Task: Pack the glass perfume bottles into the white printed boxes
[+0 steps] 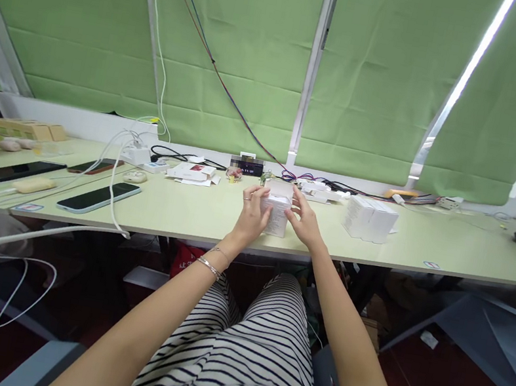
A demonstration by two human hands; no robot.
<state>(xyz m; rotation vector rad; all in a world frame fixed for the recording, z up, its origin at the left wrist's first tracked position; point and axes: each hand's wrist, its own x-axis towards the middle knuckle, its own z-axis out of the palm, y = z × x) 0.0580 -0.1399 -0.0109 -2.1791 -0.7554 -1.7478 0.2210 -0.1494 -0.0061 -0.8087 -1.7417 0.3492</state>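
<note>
A small white box (276, 213) stands on the pale green table (195, 212) straight ahead of me, its top flap raised. My left hand (251, 213) wraps round the box's left side, a ring on one finger and bracelets at the wrist. My right hand (304, 220) holds the right side, fingers up against the open flap. Both hands grip the box near the table's front edge.
A row of white boxes (370, 219) stands to the right. Phones (98, 197) on white charging cables (112, 194) lie to the left, with cardboard boxes (29, 129) behind. A small digital clock (249, 166), leaflets and cables line the back by the green blinds.
</note>
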